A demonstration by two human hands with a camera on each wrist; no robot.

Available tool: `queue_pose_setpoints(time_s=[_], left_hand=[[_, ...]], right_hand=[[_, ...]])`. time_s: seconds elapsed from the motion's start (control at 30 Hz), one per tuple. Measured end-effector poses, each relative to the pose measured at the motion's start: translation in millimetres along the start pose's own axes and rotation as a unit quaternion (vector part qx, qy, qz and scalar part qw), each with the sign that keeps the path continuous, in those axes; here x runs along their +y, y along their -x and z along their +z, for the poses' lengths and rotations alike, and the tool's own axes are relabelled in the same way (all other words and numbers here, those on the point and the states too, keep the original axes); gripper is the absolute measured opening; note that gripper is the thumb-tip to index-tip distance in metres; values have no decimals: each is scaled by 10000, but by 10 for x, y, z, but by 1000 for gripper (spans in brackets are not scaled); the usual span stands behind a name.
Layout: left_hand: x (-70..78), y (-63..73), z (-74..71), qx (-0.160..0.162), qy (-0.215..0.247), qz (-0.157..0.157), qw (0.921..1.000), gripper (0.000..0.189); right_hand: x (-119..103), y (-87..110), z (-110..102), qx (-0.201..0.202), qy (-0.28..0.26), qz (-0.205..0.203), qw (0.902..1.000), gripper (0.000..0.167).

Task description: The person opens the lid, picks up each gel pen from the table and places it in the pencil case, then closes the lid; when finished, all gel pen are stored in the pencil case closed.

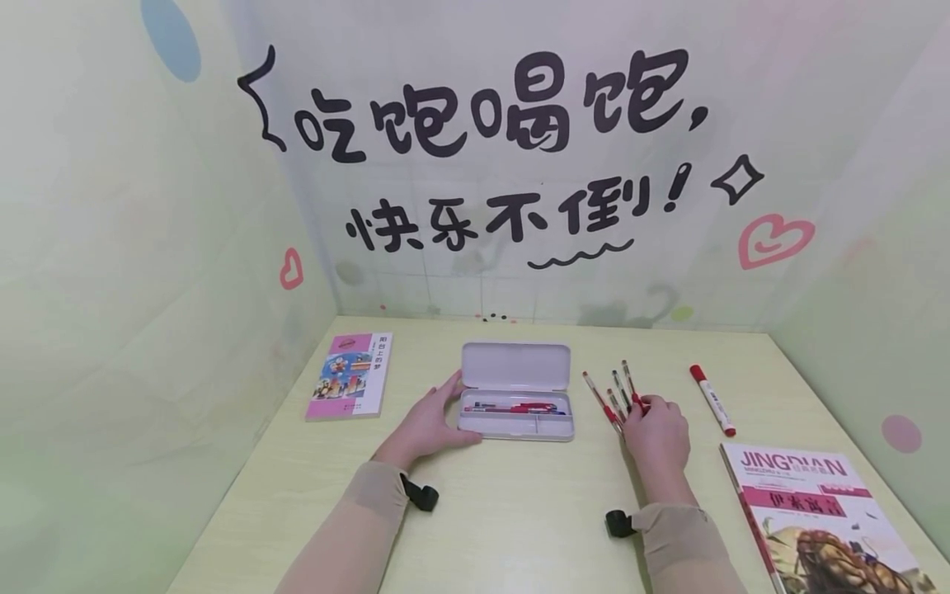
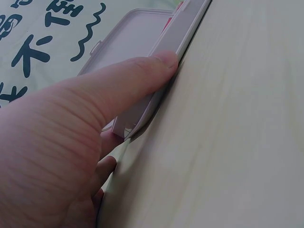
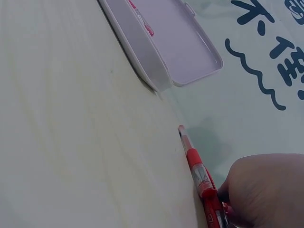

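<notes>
An open lilac pencil case [image 1: 515, 427] stands mid-table, its lid tipped back. In its long rear compartment lie several red pens [image 1: 519, 407]. My left hand [image 1: 426, 425] holds the case at its left end; in the left wrist view the thumb [image 2: 152, 71] lies along the front wall, with the other fingers round the end. To the right of the case, my right hand [image 1: 659, 437] pinches several red-gripped pens [image 1: 613, 412], which fan out away from it close over the tabletop. One red pen [image 3: 202, 178] shows clearly in the right wrist view; the fingertips are partly hidden.
A red-capped marker [image 1: 714, 402] lies right of the pens. Nearer, on the right, is a large magazine-like book [image 1: 824, 520]. A small pink-and-white book [image 1: 349, 376] lies at the back left. Printed curtain walls [image 1: 475, 289] border the table.
</notes>
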State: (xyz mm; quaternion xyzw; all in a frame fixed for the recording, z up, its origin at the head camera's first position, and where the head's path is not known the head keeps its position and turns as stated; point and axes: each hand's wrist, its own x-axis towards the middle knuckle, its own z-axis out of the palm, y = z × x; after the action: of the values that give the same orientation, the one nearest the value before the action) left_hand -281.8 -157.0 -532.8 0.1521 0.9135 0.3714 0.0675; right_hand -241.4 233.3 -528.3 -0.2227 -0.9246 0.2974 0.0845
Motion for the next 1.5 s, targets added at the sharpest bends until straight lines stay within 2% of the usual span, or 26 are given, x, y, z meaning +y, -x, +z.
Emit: queue_pose_setpoints(time_s=[0.33, 0.5, 0.73, 1.23, 1.5], left_hand=[[-26, -8, 8, 19, -56, 9, 10000, 135], [-14, -1, 5, 16, -52, 3, 10000, 135], [2, 2, 3, 14, -61, -43, 10000, 135], [5, -16, 1, -1, -126, -42, 9999, 136], [6, -17, 6, -22, -97, -84, 9999, 136]], right_hand=[[-17, 4, -18, -103, 15, 129, 9999, 45], [-17, 20, -19, -17, 9, 94, 10000, 44], [-40, 37, -25, 338, -48, -297, 9990, 42], [-214, 101, 26, 531, -521, -760, 9943, 36], [-368, 190, 124, 856, -739, -1462, 9828, 29]])
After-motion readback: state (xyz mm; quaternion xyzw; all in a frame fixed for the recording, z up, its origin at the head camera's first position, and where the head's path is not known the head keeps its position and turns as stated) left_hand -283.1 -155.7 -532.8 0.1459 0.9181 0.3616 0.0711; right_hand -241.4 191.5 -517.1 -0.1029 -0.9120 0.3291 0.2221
